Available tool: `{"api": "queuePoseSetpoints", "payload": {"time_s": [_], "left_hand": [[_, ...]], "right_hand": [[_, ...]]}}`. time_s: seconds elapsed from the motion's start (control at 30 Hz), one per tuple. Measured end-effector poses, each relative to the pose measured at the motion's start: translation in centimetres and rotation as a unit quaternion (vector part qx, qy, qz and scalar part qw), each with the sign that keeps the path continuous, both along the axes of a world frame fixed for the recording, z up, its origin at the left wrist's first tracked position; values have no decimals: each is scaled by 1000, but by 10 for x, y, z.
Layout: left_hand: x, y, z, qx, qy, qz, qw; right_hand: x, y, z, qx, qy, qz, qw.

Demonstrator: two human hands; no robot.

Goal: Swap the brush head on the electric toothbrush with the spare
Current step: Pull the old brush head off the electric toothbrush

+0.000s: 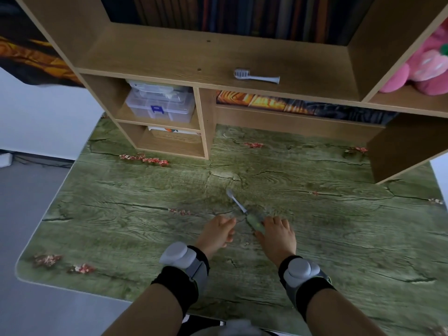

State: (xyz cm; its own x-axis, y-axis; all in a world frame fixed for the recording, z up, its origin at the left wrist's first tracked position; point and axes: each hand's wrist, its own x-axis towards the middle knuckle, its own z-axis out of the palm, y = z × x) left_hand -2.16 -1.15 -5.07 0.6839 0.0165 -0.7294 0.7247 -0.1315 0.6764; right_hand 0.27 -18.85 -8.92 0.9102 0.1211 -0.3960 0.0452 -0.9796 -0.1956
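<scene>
A pale green electric toothbrush [254,221] lies on the green mat, with its white brush head [234,199] pointing up and to the left. My right hand [277,235] wraps the lower part of the handle. My left hand [217,232] sits just left of the toothbrush, its fingertips close to the neck, holding nothing that I can see. The spare brush head [256,76], white with a grey bristle end, lies on its side on the wooden shelf above, apart from both hands.
A wooden shelf unit [169,57] stands at the back of the table, which has a green wood-print mat [121,214]. A clear plastic box [160,103] sits in a left cubby. A pink plush toy [426,66] fills the right compartment.
</scene>
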Motion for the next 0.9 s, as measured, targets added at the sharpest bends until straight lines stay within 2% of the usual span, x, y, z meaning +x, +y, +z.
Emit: {"api": "queuePoseSetpoints", "payload": {"time_s": [0.17, 0.4, 0.57, 0.77, 0.9], "left_hand": [[-6, 4, 5, -10, 12, 23, 1000], [-10, 4, 21, -53, 16, 103, 993], [2, 12, 46, -74, -48, 167, 982], [18, 16, 74, -125, -105, 195, 967], [22, 17, 82, -123, -119, 216, 961]], "right_hand": [[-2, 3, 2, 2, -8, 10, 1000], [-1, 24, 26, 86, -10, -17, 996], [0, 40, 57, 207, -24, -66, 976], [-3, 57, 90, 282, -58, -69, 955], [-2, 64, 104, 302, -85, -70, 947]]}}
